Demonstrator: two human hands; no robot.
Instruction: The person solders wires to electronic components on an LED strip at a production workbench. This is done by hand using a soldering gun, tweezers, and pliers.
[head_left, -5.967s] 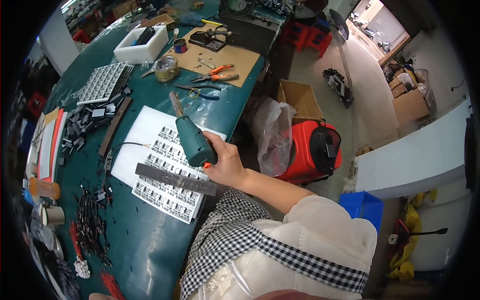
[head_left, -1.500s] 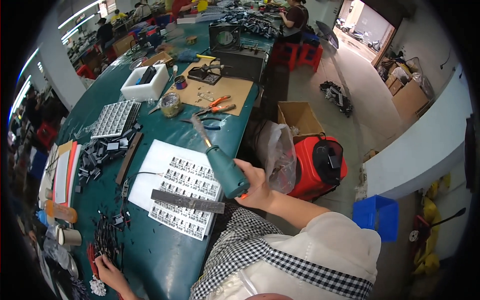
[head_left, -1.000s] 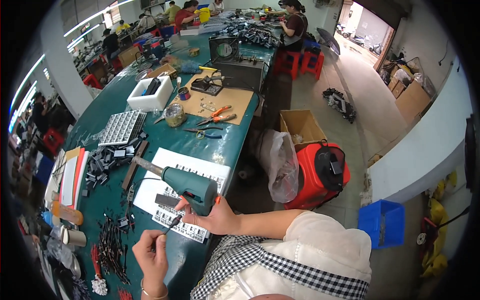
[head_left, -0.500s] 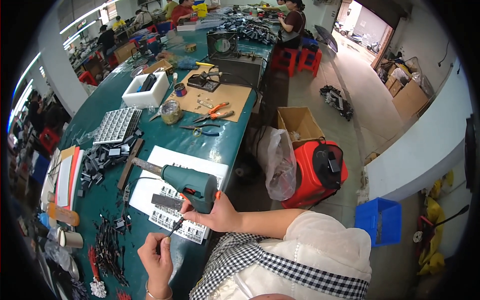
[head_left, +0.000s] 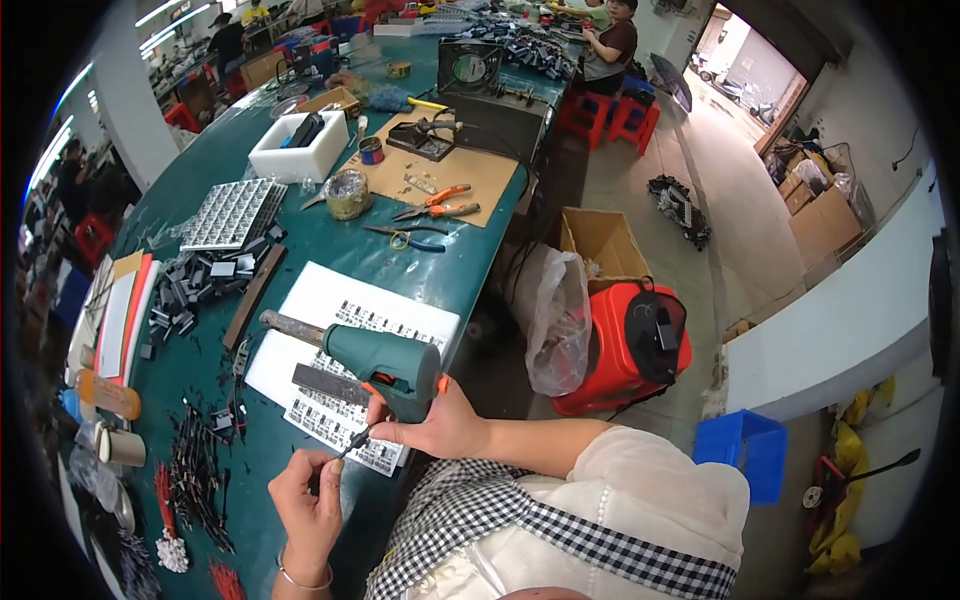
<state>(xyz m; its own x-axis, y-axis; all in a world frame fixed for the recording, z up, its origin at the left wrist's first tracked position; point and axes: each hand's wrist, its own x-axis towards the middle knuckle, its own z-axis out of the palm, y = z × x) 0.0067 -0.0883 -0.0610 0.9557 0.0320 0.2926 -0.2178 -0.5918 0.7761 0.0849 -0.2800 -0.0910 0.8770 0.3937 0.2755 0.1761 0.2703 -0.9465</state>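
Two hands share one thin dark lead (head_left: 354, 441): my left hand (head_left: 307, 497) has thumb and forefinger closed on its lower end, while my right hand (head_left: 445, 425) seems to pinch the other end. Those same right fingers are also wrapped about the green heat gun (head_left: 378, 362), though its body hides much of the grip. The lead sits just in front of the printed white boards (head_left: 395, 335). Doing this well, I judge, means a light pinch, a straight lead without tugging, and the nozzle facing left, away from my skin, as it does now. A steady right wrist matters, since that hand carries the gun's weight too.

On the green counter (head_left: 310, 245), the boards lie on white foam (head_left: 275, 360), with a dark bar (head_left: 328, 383) across them. To my left are black leads (head_left: 200, 470) and red wires (head_left: 163, 500); farther off, orange-handled pliers (head_left: 437, 206) lie on cardboard (head_left: 485, 185). On the floor to my right stand a cardboard box (head_left: 605, 240) and a blue bin (head_left: 742, 450). A co-worker (head_left: 612, 45) is near the red stools (head_left: 585, 118) at the far end.
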